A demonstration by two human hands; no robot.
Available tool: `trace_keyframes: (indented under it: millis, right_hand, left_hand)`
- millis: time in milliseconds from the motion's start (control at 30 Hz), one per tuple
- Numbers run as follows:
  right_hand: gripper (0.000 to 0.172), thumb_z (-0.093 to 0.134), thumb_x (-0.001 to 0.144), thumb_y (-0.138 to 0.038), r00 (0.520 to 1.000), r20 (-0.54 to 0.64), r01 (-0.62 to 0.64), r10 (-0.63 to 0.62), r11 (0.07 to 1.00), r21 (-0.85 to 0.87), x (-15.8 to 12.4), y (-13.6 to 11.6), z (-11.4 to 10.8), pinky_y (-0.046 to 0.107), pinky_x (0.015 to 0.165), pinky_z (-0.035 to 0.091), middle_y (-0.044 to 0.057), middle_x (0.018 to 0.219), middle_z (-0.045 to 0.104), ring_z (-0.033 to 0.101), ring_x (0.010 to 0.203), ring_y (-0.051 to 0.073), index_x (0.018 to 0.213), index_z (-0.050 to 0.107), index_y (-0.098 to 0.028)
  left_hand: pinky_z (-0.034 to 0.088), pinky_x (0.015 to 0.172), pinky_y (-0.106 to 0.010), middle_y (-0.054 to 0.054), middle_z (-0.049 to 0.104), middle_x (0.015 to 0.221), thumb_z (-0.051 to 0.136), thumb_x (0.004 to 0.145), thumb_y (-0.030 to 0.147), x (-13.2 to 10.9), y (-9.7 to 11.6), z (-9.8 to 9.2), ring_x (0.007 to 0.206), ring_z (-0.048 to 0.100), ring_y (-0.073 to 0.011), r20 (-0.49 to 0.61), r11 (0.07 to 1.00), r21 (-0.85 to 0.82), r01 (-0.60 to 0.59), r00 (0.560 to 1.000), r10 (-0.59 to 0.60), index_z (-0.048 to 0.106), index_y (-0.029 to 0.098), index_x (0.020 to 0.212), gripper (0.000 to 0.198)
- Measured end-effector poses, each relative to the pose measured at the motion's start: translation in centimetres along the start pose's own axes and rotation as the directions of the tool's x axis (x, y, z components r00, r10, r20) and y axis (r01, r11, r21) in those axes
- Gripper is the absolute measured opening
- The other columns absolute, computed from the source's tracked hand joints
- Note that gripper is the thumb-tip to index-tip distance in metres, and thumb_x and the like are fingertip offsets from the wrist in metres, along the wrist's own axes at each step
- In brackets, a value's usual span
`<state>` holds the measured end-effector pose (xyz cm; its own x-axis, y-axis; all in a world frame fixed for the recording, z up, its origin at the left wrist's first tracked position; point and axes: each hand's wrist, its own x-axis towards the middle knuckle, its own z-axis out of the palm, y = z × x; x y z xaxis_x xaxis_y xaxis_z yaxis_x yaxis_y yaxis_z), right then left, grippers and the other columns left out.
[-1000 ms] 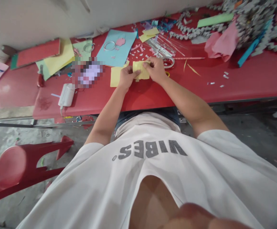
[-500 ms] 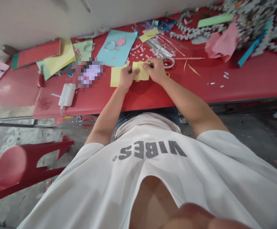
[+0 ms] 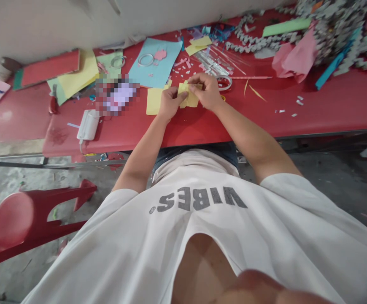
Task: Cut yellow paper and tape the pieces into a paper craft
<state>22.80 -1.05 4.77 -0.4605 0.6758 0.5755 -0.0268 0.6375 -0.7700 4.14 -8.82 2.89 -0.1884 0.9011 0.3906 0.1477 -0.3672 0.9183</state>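
A small piece of yellow paper (image 3: 192,98) with layered, uneven edges is held between both hands above the red table (image 3: 199,131). My left hand (image 3: 170,102) pinches its left side between thumb and fingers. At its upper right, my right hand (image 3: 207,90) has thumb and fingertips closed on the same paper. Another yellow sheet (image 3: 152,101) lies flat just left of my left hand, partly covered by it. A roll of tape (image 3: 224,83) rests right beside my right hand.
Behind the hands are a blue sheet (image 3: 158,63) with a ring on it and clear strips (image 3: 213,63). A white power bank (image 3: 88,125) lies left. Pink paper (image 3: 297,63) and silver garlands (image 3: 332,29) are at right. A red stool (image 3: 14,217) stands below left.
The held paper has changed shape, with its layers spread a little farther right. My left hand has moved slightly right, and the right hand's fingers have shifted on the paper.
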Motion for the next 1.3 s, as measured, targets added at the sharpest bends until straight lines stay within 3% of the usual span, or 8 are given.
trace_keyframes:
  millis: [300, 533, 633, 933, 1133, 1300]
  right_hand:
    - [0.086, 0.057, 0.080, -0.108, 0.999, -0.001, -0.044, 0.044, 0.999, 0.005, 0.1, 0.6, 0.4, 0.060, 0.097, 0.064, 0.007, 0.093, 0.073, 0.074, 0.091, 0.033, 0.098, 0.074, -0.026]
    - [0.062, 0.080, 0.083, -0.087, 0.991, 0.032, -0.131, 0.128, 0.981, 0.143, 0.1, -0.7, 0.3, 0.052, 0.095, 0.066, 0.006, 0.090, 0.072, 0.073, 0.086, 0.028, 0.093, 0.071, -0.026]
    - [0.061, 0.082, 0.081, -0.086, 0.993, 0.041, -0.118, 0.112, 0.972, 0.203, 0.1, -0.7, 0.3, 0.053, 0.091, 0.066, 0.006, 0.088, 0.071, 0.071, 0.082, 0.028, 0.090, 0.071, -0.026]
    - [0.084, 0.073, 0.065, -0.108, 0.987, 0.050, -0.157, 0.152, 0.978, 0.134, 0.0, -1.1, 0.1, 0.062, 0.101, 0.063, 0.008, 0.092, 0.075, 0.072, 0.088, 0.033, 0.091, 0.071, -0.028]
    - [0.079, 0.065, 0.075, -0.106, 0.980, 0.076, -0.185, 0.186, 0.983, -0.010, -0.1, -2.4, -0.1, 0.061, 0.100, 0.063, 0.008, 0.095, 0.074, 0.072, 0.095, 0.035, 0.093, 0.067, -0.029]
    - [0.084, 0.061, 0.073, -0.110, 0.981, 0.086, -0.171, 0.172, 0.985, -0.018, 0.0, -2.9, -0.2, 0.061, 0.098, 0.063, 0.009, 0.094, 0.074, 0.072, 0.095, 0.035, 0.093, 0.067, -0.029]
  left_hand:
    - [0.051, 0.063, -0.028, 0.002, 0.059, 0.072, 0.087, 0.091, 0.060, 0.2, -0.5, -0.2, 0.065, 0.062, -0.0134, -0.002, 0.997, 0.048, -0.066, 0.998, 0.066, 0.074, 0.019, 0.088, 0.043]
    - [0.039, 0.059, -0.029, 0.003, 0.052, 0.068, 0.087, 0.093, 0.056, -0.1, 0.9, -0.1, 0.065, 0.053, -0.0109, -0.012, 0.990, 0.135, -0.030, 0.999, 0.031, 0.068, 0.019, 0.082, 0.043]
    - [0.037, 0.058, -0.030, 0.003, 0.050, 0.065, 0.090, 0.091, 0.057, -0.2, 1.6, 0.0, 0.064, 0.049, -0.0105, -0.018, 0.989, 0.151, 0.000, 1.000, 0.002, 0.065, 0.019, 0.077, 0.047]
    - [0.042, 0.060, -0.029, 0.002, 0.053, 0.069, 0.091, 0.090, 0.047, 0.0, 0.9, -0.2, 0.063, 0.050, -0.0122, -0.042, 0.995, 0.100, -0.009, 0.999, 0.013, 0.068, 0.020, 0.077, 0.037]
    - [0.047, 0.064, -0.031, 0.002, 0.050, 0.066, 0.090, 0.088, 0.051, -0.1, 1.3, -0.1, 0.062, 0.051, -0.0145, -0.032, 0.997, 0.073, 0.007, 0.999, -0.005, 0.068, 0.022, 0.077, 0.038]
    - [0.048, 0.065, -0.033, 0.003, 0.047, 0.065, 0.090, 0.088, 0.052, -0.2, 1.7, 0.0, 0.063, 0.051, -0.0149, -0.040, 0.997, 0.081, 0.006, 0.999, -0.003, 0.064, 0.023, 0.073, 0.041]
